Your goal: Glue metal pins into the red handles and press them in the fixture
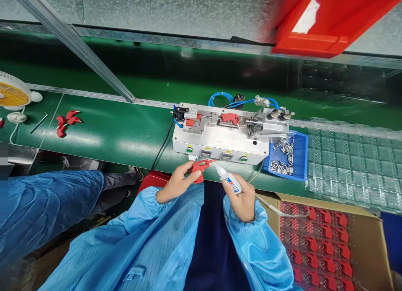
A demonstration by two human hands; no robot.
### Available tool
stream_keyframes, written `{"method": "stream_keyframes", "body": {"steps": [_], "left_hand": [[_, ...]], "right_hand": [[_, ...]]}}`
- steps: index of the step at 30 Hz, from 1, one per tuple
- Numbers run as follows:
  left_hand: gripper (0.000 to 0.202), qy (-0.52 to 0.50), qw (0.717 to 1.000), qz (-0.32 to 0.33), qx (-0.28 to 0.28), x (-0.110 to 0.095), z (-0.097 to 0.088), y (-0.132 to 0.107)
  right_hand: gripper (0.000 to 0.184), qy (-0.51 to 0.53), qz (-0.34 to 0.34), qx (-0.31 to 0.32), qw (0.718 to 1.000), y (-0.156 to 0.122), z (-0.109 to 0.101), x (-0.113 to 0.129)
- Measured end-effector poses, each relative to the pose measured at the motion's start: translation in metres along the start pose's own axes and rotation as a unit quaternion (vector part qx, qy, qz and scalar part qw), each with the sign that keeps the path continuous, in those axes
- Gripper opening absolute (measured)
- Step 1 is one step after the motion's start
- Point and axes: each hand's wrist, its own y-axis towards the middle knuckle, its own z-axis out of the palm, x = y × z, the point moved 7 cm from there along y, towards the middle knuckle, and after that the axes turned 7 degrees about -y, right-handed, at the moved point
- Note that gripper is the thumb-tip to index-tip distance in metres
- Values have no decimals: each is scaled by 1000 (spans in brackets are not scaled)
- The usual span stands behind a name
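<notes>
My left hand (179, 180) is closed round a red pistol-shaped plastic part (198, 172), its narrow end pointing right. In my right hand (243, 199) is a small white glue bottle (231, 182) with a blue and red label. The bottle's clear nozzle is tilted up and left, close to the tip of the red part; whether they touch I cannot tell. Just beyond both hands stands a silver bench machine (220, 136) with green buttons and small counters. Another red part (230, 118) sits in the fixture on top of it.
A blue tray (303, 157) of metal pins stands right of the machine, beside clear blister trays (342, 157). An open carton (370, 232) with red parts is at lower right. Loose red parts (63, 125) and a fan (14, 92) are at left, near a person in blue (53, 211).
</notes>
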Motion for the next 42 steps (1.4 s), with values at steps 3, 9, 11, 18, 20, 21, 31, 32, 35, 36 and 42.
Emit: {"method": "stream_keyframes", "body": {"steps": [3,9,11,18,20,21,31,32,35,36,42], "left_hand": [[50,-5,1000,5,-2,1,0,-2],[50,-11,1000,4,2,3,1,-3],[49,-10,1000,2,4,4,1,-3],[48,-6,1000,8,-4,4,-2,-3],[50,-6,1000,7,-3,4,-1,-2],[50,-7,1000,6,-1,4,-1,-2],[50,-15,1000,-9,-9,5,-5,0],[49,-17,1000,-9,-9,6,-5,1],[50,-22,1000,-13,-9,10,-5,2],[50,-23,1000,-15,-9,12,-6,2],[48,-34,999,-29,-22,28,-12,6]], "right_hand": [[34,-2,-2,-2,1000,-1,0,0],[36,-15,1,-4,1000,-4,2,-2],[36,-15,3,-3,1000,-4,3,-2],[35,-6,-6,0,1000,-2,4,2],[34,-2,-7,1,1000,-2,6,1],[34,2,-8,6,1000,-2,7,1],[38,97,66,-22,993,16,21,-75],[38,109,70,-16,991,21,29,-91],[35,108,95,-2,990,30,54,-146],[33,92,112,-9,989,29,61,-164],[21,-16,146,-89,985,8,78,-221]]}}
